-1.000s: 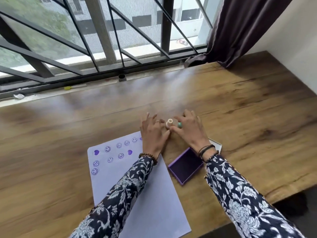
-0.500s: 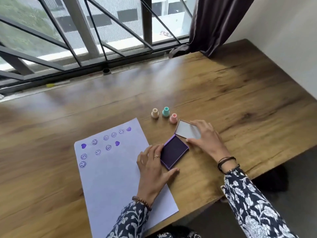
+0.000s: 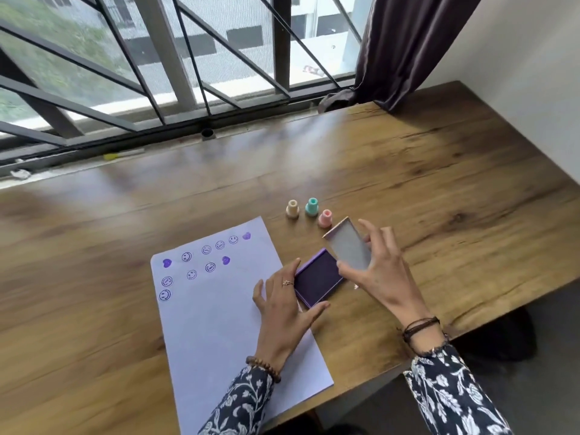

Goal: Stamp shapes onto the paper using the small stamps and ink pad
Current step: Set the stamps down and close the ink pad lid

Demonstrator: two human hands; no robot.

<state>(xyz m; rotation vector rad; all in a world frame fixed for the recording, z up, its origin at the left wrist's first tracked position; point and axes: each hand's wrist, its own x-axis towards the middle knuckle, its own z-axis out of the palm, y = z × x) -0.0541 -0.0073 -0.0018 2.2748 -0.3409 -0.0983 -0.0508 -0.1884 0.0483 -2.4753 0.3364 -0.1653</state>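
The white paper (image 3: 219,324) lies on the wooden table with several purple smiley and heart prints near its top edge. A purple ink pad (image 3: 318,277) sits open at the paper's right edge. My left hand (image 3: 282,306) grips the pad's near corner with thumb and fingers. My right hand (image 3: 381,271) holds the pad's clear lid (image 3: 350,246) tilted in the air just above and right of the pad. Three small stamps stand upright behind it: beige (image 3: 292,209), teal (image 3: 312,206) and pink (image 3: 325,218).
The wooden table (image 3: 439,183) ends at a window sill with metal bars at the back and a white wall on the right. A dark curtain (image 3: 405,48) hangs at the back right corner. The table's front edge runs close under my right wrist.
Both hands left the stamps and came to the ink pad. The right hand has lifted the lid off the table and tilted it over the pad; the left hand now grips the pad.
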